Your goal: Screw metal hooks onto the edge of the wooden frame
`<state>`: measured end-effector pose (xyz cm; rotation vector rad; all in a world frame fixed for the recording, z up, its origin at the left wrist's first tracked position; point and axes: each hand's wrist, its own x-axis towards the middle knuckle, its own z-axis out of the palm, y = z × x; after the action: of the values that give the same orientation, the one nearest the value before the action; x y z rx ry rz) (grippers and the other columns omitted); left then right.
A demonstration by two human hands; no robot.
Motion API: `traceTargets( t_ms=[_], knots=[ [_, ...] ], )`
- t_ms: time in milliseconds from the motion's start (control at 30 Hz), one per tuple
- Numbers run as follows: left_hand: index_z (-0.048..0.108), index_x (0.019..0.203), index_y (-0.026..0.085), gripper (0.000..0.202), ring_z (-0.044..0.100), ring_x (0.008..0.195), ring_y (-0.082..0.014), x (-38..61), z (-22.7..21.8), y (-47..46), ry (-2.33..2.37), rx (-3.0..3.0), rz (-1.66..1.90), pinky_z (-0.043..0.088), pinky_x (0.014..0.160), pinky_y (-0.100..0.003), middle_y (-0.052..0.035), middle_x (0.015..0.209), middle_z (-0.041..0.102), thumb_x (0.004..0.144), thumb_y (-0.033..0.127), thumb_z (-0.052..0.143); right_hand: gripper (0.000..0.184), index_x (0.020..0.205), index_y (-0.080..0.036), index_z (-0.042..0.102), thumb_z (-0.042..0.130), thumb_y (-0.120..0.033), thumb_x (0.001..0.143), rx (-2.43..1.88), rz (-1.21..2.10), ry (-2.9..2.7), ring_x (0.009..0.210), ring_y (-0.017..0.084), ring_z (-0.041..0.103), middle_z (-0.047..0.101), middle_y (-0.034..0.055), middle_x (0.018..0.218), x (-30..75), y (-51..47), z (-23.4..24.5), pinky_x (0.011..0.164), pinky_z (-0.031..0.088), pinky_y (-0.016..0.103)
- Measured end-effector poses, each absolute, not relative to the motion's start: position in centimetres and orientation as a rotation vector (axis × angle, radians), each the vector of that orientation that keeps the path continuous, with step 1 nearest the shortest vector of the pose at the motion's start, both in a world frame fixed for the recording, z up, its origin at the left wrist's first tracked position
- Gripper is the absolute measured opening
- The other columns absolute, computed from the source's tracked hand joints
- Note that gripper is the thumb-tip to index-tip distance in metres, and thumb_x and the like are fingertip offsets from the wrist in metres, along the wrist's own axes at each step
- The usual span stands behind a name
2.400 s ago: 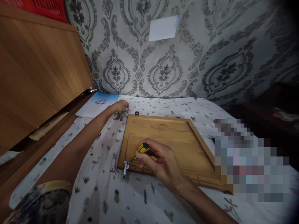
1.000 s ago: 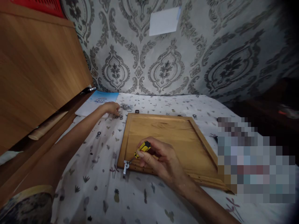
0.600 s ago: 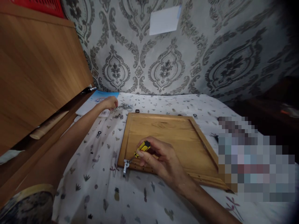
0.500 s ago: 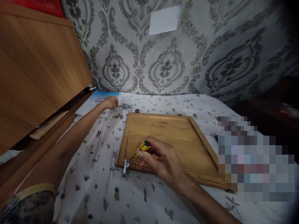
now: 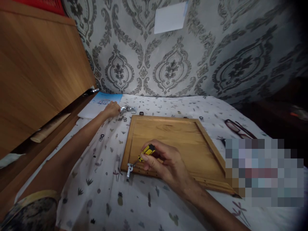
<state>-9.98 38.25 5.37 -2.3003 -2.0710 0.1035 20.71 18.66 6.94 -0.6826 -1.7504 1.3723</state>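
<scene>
My right hand (image 5: 166,163) grips a small yellow and black screwdriver (image 5: 148,151). Its shaft reaches a metal cabinet hinge (image 5: 129,171) at the near left corner of a wooden cabinet door (image 5: 173,138), which lies flat. The hinge's arm sticks out past the door's near edge. Stretched far to the left, my left hand (image 5: 112,109) has its fingers curled together beside a pile of shiny metal hinges (image 5: 128,109). Whatever is in those fingers is hidden. Small metal pieces (image 5: 123,118), too small to tell apart, lie just below the pile.
A blue and white booklet (image 5: 101,104) lies under my left hand. The patterned bedsheet (image 5: 108,192) carries everything. A wooden cabinet (image 5: 43,70) stands along the left, a papered wall at the back. Glasses (image 5: 238,128) and a blurred-out patch are at the right.
My left hand has drawn slightly left and down, off the small metal pieces, and more of the hinge pile shows. My right hand, screwdriver and hinge look nearly unmoved.
</scene>
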Motion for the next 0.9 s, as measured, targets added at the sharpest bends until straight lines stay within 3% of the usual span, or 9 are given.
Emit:
traceTargets(
  t_ms=[167, 333, 467, 633, 733, 900],
  knots=[
    [0.063, 0.116, 0.014, 0.03, 0.06, 0.116, -0.0252, -9.6, 4.5, 37.5, -1.984, -2.306, 0.044, 0.05, 0.1, -0.05, -0.0104, 0.124, 0.063, 0.095, 0.035, 0.061, 0.019, 0.081, -0.019, 0.06, 0.065, -0.034, 0.09, -0.675, 1.353, -1.754, 0.056, 0.009, 0.062, 0.058, -0.0019, 0.072, 20.7, 18.6, 7.3, 0.051, 0.053, 0.019],
    [0.065, 0.106, 0.014, 0.025, 0.061, 0.107, -0.0225, -9.5, 5.2, 36.6, -1.962, -2.337, -0.06, 0.051, 0.095, -0.046, -0.0082, 0.113, 0.065, 0.094, 0.035, 0.062, 0.017, 0.082, -0.019, 0.06, 0.063, -0.034, 0.091, -0.664, 1.31, -1.789, 0.057, 0.01, 0.063, 0.058, -0.0018, 0.073, 20.8, 18.7, 7.1, 0.051, 0.051, 0.02],
    [0.065, 0.096, 0.016, 0.013, 0.058, 0.106, -0.0233, -8.2, 5.4, 35.5, -1.866, -2.443, -0.239, 0.046, 0.096, -0.04, -0.0079, 0.101, 0.067, 0.091, 0.025, 0.059, 0.016, 0.084, -0.019, 0.06, 0.064, -0.033, 0.092, -0.676, 1.304, -1.804, 0.058, 0.009, 0.064, 0.059, -0.0023, 0.073, 20.9, 18.8, 6.8, 0.052, 0.05, 0.02],
    [0.066, 0.084, 0.019, 0.009, 0.06, 0.081, -0.0168, -7.3, 4.8, 35.0, -1.78, -2.684, -0.352, 0.045, 0.076, -0.025, -0.0008, 0.082, 0.069, 0.079, 0.019, 0.058, 0.018, 0.082, -0.019, 0.059, 0.064, -0.033, 0.092, -0.689, 1.303, -1.791, 0.058, 0.009, 0.063, 0.057, -0.003, 0.071, 20.8, 18.7, 6.9, 0.051, 0.049, 0.019],
    [0.063, 0.08, 0.019, 0.009, 0.057, 0.07, -0.0147, -8.1, 4.9, 35.1, -1.818, -2.729, -0.42, 0.042, 0.068, -0.024, 0.0009, 0.074, 0.066, 0.077, 0.018, 0.055, 0.017, 0.082, -0.02, 0.06, 0.064, -0.033, 0.091, -0.683, 1.325, -1.765, 0.057, 0.009, 0.062, 0.058, -0.003, 0.071, 20.7, 18.6, 7.1, 0.051, 0.051, 0.019],
    [0.06, 0.076, 0.018, 0.004, 0.057, 0.067, -0.0132, -9.9, 5.4, 34.5, -1.905, -2.776, -0.552, 0.041, 0.064, -0.022, 0.0027, 0.069, 0.064, 0.076, 0.021, 0.057, 0.02, 0.08, -0.02, 0.059, 0.064, -0.037, 0.09, -0.693, 1.362, -1.75, 0.056, 0.01, 0.062, 0.058, -0.0023, 0.069, 20.7, 18.5, 7.2, 0.051, 0.053, 0.02]
  ],
)
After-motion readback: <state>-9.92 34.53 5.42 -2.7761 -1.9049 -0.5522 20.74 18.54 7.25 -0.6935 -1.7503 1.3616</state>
